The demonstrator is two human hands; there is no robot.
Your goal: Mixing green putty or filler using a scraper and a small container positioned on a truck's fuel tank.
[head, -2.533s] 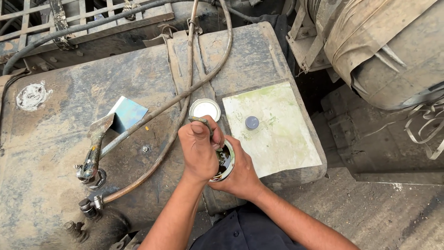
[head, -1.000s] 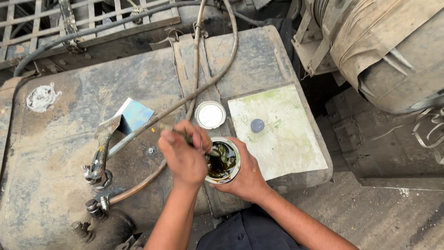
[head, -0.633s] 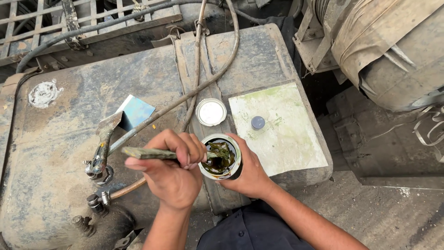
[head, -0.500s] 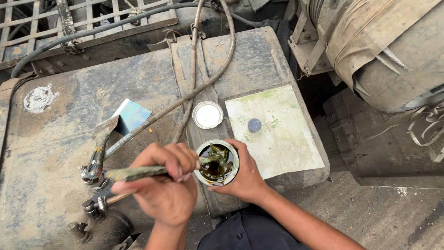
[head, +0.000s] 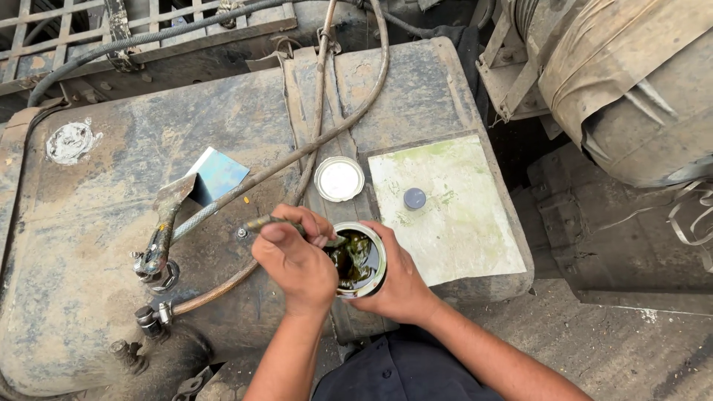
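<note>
Pale green-stained rectangular plate (head: 445,208) lies flat on the grimy tank top (head: 96,245), a small blue cap (head: 414,198) on it; a blue card (head: 217,174) sits to its left. Round silver lid (head: 339,179) lies beside the plate. Right hand (head: 401,286) grasps an open tin (head: 359,260) of dark green paste. Left hand (head: 297,260) grips a smeared brush handle (head: 260,223), tip in the tin.

Around the open tin (head: 358,260): at 12 o'clock the loose round lid (head: 339,179) and 2 hoses (head: 327,141) block passage. At 2 o'clock the pale plate (head: 453,223) is flat, obstructed only by 1 small blue cap (head: 414,198). At 9 o'clock pipe fittings (head: 154,260) stand proud of the tank top (head: 96,215).
</note>
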